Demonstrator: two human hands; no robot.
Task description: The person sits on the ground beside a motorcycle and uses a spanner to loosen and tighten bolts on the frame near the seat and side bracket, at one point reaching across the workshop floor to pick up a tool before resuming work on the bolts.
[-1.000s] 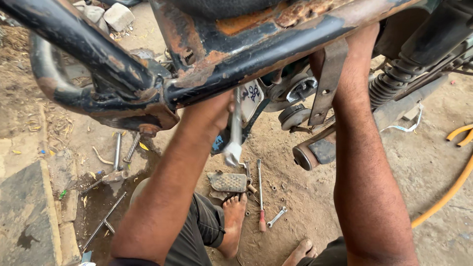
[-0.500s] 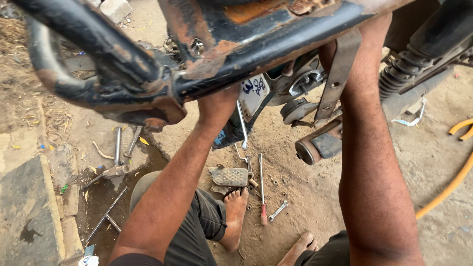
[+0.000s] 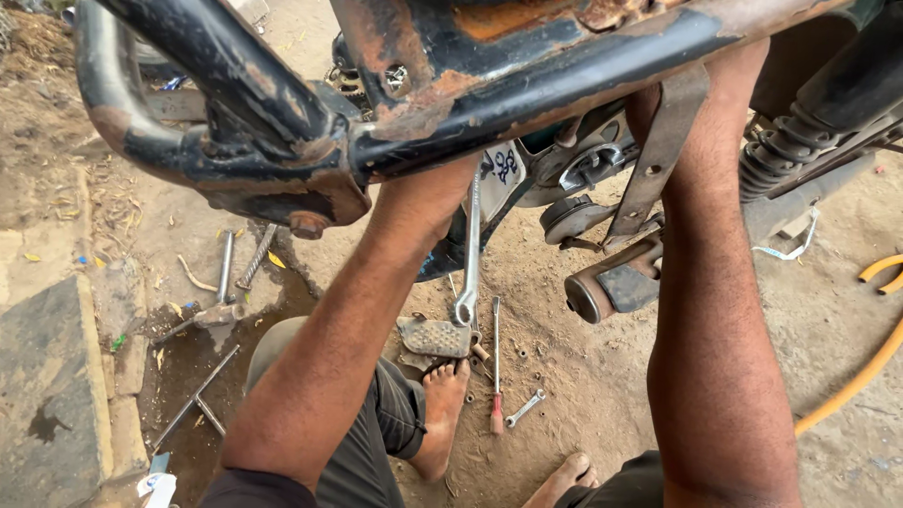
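Head view, looking down past a rusty black motorcycle frame (image 3: 527,85) at dirt ground (image 3: 583,376). Both forearms reach up under the frame. Left hand (image 3: 437,193) is mostly hidden behind the frame tube; a long silver wrench (image 3: 468,254) hangs from right beside it, ring end down near the ground, but I can't tell whether the fingers are closed on it. Right hand (image 3: 658,99) goes up behind the frame and a rusty flat bracket (image 3: 658,155); its fingers are out of sight, so its grip can't be told either.

Wrench sits between the two arms, roughly vertical, its ring end just above a ribbed metal footplate (image 3: 435,336) lying on the dirt. Beside that: a red-handled screwdriver (image 3: 496,367) and a small spanner (image 3: 525,407), with loose nuts scattered near. Bare foot (image 3: 442,395) touches the footplate's edge. A footpeg (image 3: 611,287) juts out just left of the right forearm. Coil shock spring (image 3: 800,141) at upper right, yellow hose (image 3: 861,372) at far right.
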